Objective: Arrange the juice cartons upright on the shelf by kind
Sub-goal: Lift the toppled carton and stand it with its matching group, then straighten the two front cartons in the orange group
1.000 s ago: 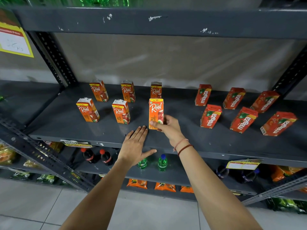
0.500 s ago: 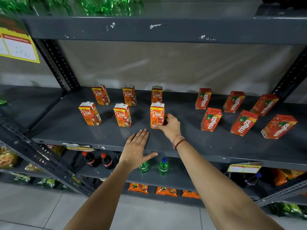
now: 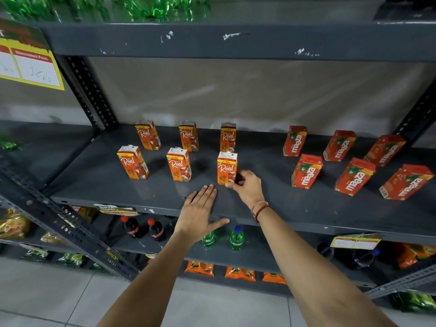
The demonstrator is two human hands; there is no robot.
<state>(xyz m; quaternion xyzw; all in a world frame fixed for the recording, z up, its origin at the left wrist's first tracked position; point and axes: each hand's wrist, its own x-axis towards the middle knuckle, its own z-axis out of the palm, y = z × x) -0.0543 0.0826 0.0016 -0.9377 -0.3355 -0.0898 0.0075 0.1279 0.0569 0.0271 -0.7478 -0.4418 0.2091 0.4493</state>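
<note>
Several orange Real cartons stand upright in two rows on the left of the grey shelf (image 3: 271,208). My right hand (image 3: 247,187) grips the base of the front-right Real carton (image 3: 227,168), which stands on the shelf. Other Real cartons, such as the front-left one (image 3: 132,162) and the front-middle one (image 3: 178,164), stand to its left. Several red Maaza cartons (image 3: 306,171) stand in two rows on the right. My left hand (image 3: 200,212) lies flat on the shelf's front edge, fingers apart, holding nothing.
A shelf above (image 3: 236,41) carries green bottles. Below sit dark cola bottles (image 3: 132,227), green bottles (image 3: 236,238) and orange packets (image 3: 200,267). Perforated metal uprights (image 3: 89,90) flank the bay. A yellow price sign (image 3: 30,64) hangs at left.
The front-right Real carton has gone from lifted to standing on the shelf, my right hand staying on it. The view has tilted down a little. My left hand has stayed put.
</note>
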